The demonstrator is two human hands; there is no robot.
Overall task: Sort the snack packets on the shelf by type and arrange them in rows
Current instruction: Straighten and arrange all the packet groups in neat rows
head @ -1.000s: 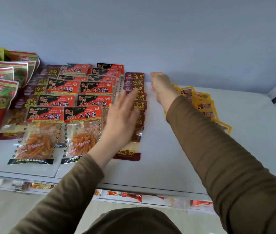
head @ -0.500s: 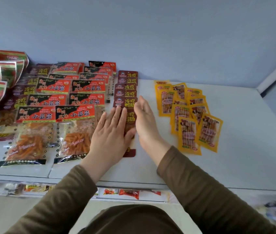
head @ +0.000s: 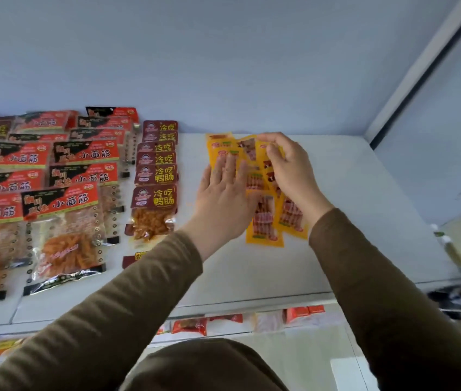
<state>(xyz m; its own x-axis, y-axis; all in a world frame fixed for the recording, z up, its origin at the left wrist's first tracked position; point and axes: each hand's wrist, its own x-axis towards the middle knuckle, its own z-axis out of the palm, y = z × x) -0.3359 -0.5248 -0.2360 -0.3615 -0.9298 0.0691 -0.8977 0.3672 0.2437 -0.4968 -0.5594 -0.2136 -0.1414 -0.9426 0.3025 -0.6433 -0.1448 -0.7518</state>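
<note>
In the head view both hands have left the dark red duck-intestine packets (head: 156, 176), where they were half a second ago, and now work on the yellow packets (head: 266, 221) to the right. The left hand (head: 223, 198) lies flat with fingers spread, pressing the pile's left side; the right hand (head: 291, 170) curls over its far right, fingertips pinching the top edge of one yellow packet. That suggests the red column is settled and the yellow pile, overlapping and skewed, is next to be straightened. The red-and-black gluten-strip packets (head: 62, 198) already sit in rows at left. The white shelf (head: 252, 275) has bare space at right and meets a pale blue wall (head: 223, 57); more packets show on a lower shelf (head: 223, 323).
</note>
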